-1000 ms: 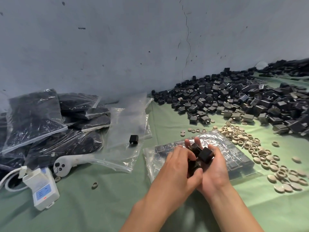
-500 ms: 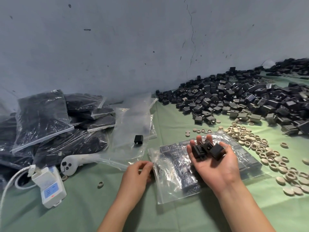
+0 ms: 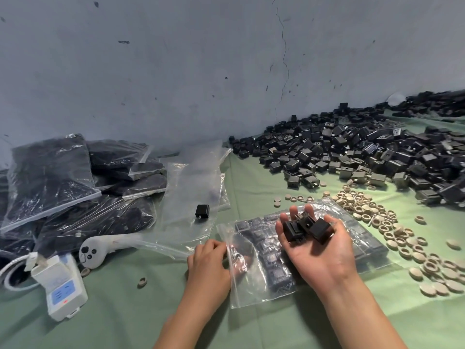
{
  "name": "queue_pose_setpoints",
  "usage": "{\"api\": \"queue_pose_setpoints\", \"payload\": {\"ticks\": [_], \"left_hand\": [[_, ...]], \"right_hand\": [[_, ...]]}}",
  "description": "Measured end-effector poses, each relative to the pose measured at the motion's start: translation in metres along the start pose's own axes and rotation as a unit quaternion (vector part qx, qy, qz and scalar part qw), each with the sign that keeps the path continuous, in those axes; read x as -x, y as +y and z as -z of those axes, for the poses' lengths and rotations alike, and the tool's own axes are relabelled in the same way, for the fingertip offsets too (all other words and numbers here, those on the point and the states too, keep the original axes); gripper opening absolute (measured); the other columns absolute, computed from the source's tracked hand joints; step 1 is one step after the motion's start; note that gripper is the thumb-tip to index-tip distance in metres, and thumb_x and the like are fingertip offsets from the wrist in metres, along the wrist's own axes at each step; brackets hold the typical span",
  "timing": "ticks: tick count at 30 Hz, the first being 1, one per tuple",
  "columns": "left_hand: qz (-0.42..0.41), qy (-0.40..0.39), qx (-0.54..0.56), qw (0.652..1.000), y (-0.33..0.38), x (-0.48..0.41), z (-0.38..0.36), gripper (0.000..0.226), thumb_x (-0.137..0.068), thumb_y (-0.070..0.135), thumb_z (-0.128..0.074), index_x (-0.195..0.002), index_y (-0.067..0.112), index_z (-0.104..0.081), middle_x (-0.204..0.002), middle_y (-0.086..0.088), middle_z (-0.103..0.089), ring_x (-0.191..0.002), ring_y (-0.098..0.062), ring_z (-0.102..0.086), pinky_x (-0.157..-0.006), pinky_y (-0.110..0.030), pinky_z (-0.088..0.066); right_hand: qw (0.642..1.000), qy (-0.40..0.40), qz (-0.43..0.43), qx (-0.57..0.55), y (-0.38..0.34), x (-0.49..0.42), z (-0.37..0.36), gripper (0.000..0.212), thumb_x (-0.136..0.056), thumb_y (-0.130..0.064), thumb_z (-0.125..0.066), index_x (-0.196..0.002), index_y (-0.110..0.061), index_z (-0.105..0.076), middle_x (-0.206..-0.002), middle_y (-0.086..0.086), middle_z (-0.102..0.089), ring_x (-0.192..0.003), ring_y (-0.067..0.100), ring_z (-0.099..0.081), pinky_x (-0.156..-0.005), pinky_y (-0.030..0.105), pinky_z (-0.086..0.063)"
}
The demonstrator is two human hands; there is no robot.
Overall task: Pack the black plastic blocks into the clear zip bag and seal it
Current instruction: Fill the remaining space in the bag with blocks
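A clear zip bag [image 3: 251,280] lies flat on the green cloth, partly filled with rows of black blocks. My left hand [image 3: 206,265] pinches the bag's left edge with curled fingers. Above the bag, my right hand [image 3: 319,258] is palm up, fingers relaxed, and three black plastic blocks [image 3: 304,227] rest on them. A big loose pile of black blocks [image 3: 352,152] spreads along the wall at the right. One single block [image 3: 202,211] sits on a stack of empty clear bags [image 3: 193,187].
Filled, sealed bags [image 3: 50,177] are heaped at the left. A white controller [image 3: 95,248] and a white device with a cable [image 3: 63,285] lie in front of them. Several tan rings and discs [image 3: 392,227] are scattered right of the bag. A grey wall stands behind.
One second ago both hands were together around the blocks. My left hand has moved down and left to the bag's edge; my right hand now carries the blocks alone, palm up.
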State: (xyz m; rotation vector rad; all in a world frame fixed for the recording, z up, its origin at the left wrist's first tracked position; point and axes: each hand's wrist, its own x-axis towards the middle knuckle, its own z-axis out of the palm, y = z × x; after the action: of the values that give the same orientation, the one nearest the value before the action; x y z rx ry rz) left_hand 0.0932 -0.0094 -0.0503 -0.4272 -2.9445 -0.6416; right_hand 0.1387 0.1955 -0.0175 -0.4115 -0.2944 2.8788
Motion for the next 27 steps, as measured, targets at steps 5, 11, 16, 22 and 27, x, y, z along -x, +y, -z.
{"api": "queue_pose_setpoints", "payload": {"ticks": [5, 11, 16, 22, 27], "left_hand": [[0.006, 0.017, -0.04, 0.999, 0.016, -0.016, -0.006, 0.045, -0.092, 0.067, -0.044, -0.115, 0.031, -0.056, -0.109, 0.011, -0.06, -0.111, -0.016, -0.05, -0.091, -0.03, -0.03], [0.066, 0.034, 0.268, 0.96, 0.005, 0.002, 0.006, 0.033, -0.101, 0.016, -0.049, -0.12, 0.035, -0.068, -0.1, 0.012, -0.074, -0.091, -0.006, -0.067, -0.084, -0.032, -0.055], [0.023, 0.172, 0.291, 0.941, 0.029, 0.016, 0.032, 0.019, -0.097, 0.023, -0.055, -0.101, 0.039, -0.064, -0.081, 0.021, -0.068, -0.068, 0.0, -0.06, -0.058, -0.009, -0.044], [-0.139, 0.011, 0.152, 0.978, 0.085, 0.006, 0.026, 0.035, -0.097, 0.038, -0.055, -0.131, 0.039, -0.05, -0.12, 0.017, -0.048, -0.1, -0.004, -0.057, -0.091, -0.025, -0.046], [-0.122, 0.045, 0.228, 0.965, 0.088, 0.012, 0.016, 0.017, -0.094, 0.026, -0.062, -0.096, 0.036, -0.048, -0.1, 0.017, -0.054, -0.087, 0.0, -0.053, -0.08, -0.016, -0.043]], "right_hand": [[1.0, -0.002, -0.002, 0.003, 0.001, 0.0, -0.002, 0.029, -0.098, -0.036, -0.044, -0.1, -0.016, -0.066, -0.101, 0.012, -0.068, -0.097, 0.03, -0.062, -0.095, 0.045, -0.051], [1.0, -0.008, -0.006, 0.006, 0.001, -0.002, -0.002, 0.03, -0.098, -0.036, -0.043, -0.098, -0.016, -0.065, -0.101, 0.013, -0.068, -0.095, 0.029, -0.062, -0.096, 0.046, -0.05], [0.999, -0.026, -0.022, 0.011, 0.008, -0.004, -0.004, 0.03, -0.099, -0.039, -0.04, -0.1, -0.02, -0.064, -0.106, 0.01, -0.067, -0.107, 0.032, -0.063, -0.104, 0.056, -0.042], [0.996, -0.036, -0.08, 0.013, 0.023, 0.003, -0.009, 0.033, -0.098, -0.04, -0.043, -0.091, -0.016, -0.065, -0.104, 0.017, -0.069, -0.095, 0.034, -0.067, -0.075, 0.048, -0.059], [0.996, -0.026, -0.085, 0.007, 0.015, 0.006, -0.009, 0.025, -0.095, -0.033, -0.046, -0.09, -0.016, -0.063, -0.097, 0.012, -0.071, -0.079, 0.034, -0.071, -0.066, 0.046, -0.06]]}}
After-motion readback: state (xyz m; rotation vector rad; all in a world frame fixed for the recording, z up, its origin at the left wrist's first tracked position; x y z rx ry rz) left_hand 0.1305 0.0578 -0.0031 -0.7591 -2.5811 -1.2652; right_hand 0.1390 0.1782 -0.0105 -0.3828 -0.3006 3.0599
